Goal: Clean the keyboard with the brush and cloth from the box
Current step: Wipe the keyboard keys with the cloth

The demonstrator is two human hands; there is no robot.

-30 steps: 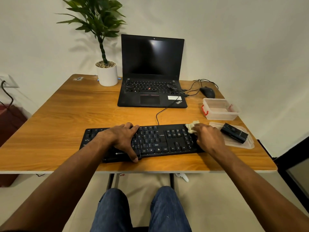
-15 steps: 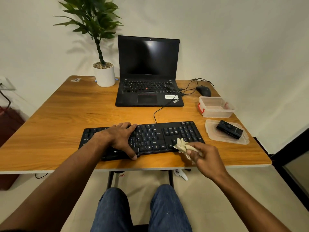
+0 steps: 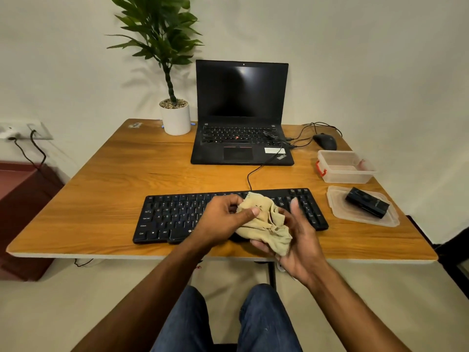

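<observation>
Item: cloth (image 3: 265, 221), beige, crumpled, held above the near middle of the keyboard (image 3: 177, 217) by both hands. Left hand (image 3: 223, 218): reaches in from the lower left, thumb and fingers pinching the cloth's upper left fold, knuckles toward the camera. Right hand (image 3: 300, 240): comes in from the lower right, palm turned inward, fingers cupped under and around the cloth's lower right part, gripping it; one fingertip is raised and blurred. The cloth bunches between the two hands, one loose corner hanging at the lower right over the table's (image 3: 106, 184) front edge. Keyboard: black, full size, lying flat and parallel to the near edge of the wooden table; its middle keys are hidden behind the hands, its cable (image 3: 256, 171) running back to the laptop (image 3: 241, 115). Box (image 3: 344, 167): clear plastic with a red clasp, open, on the table's right side behind the keyboard; contents cannot be made out. Lid (image 3: 361, 208): clear, flat, just nearer than the box, right of the keyboard, bearing a small black oblong object (image 3: 366, 205) lying on it at a slant. Laptop: open, screen dark, at the table's rear. Mouse (image 3: 324, 141): black, right of the laptop. Potted plant (image 3: 175, 115): white pot, left of the laptop.
</observation>
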